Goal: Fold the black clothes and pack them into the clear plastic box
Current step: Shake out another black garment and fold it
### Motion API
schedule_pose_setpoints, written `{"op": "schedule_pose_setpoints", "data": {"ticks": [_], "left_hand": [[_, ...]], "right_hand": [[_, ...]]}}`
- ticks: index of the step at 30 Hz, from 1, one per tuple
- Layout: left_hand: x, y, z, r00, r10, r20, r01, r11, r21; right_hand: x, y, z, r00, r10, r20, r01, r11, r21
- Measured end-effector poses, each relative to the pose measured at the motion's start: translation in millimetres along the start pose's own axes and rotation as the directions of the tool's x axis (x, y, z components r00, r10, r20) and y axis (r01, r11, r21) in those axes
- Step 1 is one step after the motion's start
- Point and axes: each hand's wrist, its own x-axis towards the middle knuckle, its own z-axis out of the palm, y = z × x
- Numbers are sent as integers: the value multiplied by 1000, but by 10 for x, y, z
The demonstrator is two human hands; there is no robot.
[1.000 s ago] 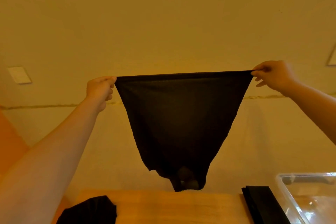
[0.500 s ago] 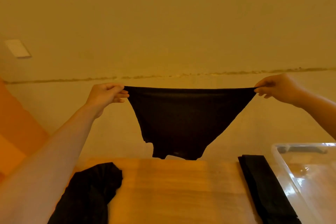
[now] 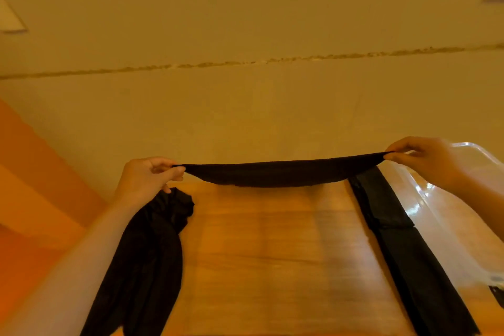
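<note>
Head cam is looking down over a wooden table [image 3: 267, 254], and from where I'm standing the person has both arms stretched out over its far end. Left hand [image 3: 147, 177] is pinching one corner of a black garment [image 3: 281, 173] between thumb and fingertips, right hand [image 3: 420, 158] is pinching the opposite corner the same way, so the cloth hangs between them as a shallow sagging band, its lower edge right at the table's far edge (can't tell if it's actually touching the wood or just above it). Under the left forearm there's a crumpled black pile [image 3: 147, 262] running down the left side of the table, loose and unfolded. On the right side a folded black strip [image 3: 401, 248] lies long and flat, running from under the held garment's right end back toward the camera, just beside the clear plastic box [image 3: 447, 213]. That box sits at the table's right edge, partly under the right wrist, and looks see-through with some glare on the rim. Plain beige wall behind, orange surface off to the left.
</note>
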Motion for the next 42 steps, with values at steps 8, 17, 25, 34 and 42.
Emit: {"op": "schedule_pose_setpoints", "data": {"ticks": [8, 17, 25, 34, 42], "left_hand": [[-895, -654, -34, 977, 170, 131, -190, 969, 160], [-1490, -1463, 85, 860, 352, 370, -498, 737, 457], [-1929, -1746, 262, 747, 399, 532, -661, 523, 537], [-2203, -2070, 565, 826, 310, 471, -561, 534, 633], [-2329, -2149, 710, 872, 249, 421, -486, 543, 685]], "right_hand": [[-1193, 256, 380, 993, -93, 71, 107, 970, -217], [-1905, 842, 830, 953, -187, 238, 276, 858, -433], [-2353, 1121, 1101, 898, -68, 435, 307, 805, -508], [-2525, 1407, 1415, 866, 14, 499, 303, 779, -548], [-2569, 1537, 1439, 867, -22, 497, 324, 784, -530]]}}
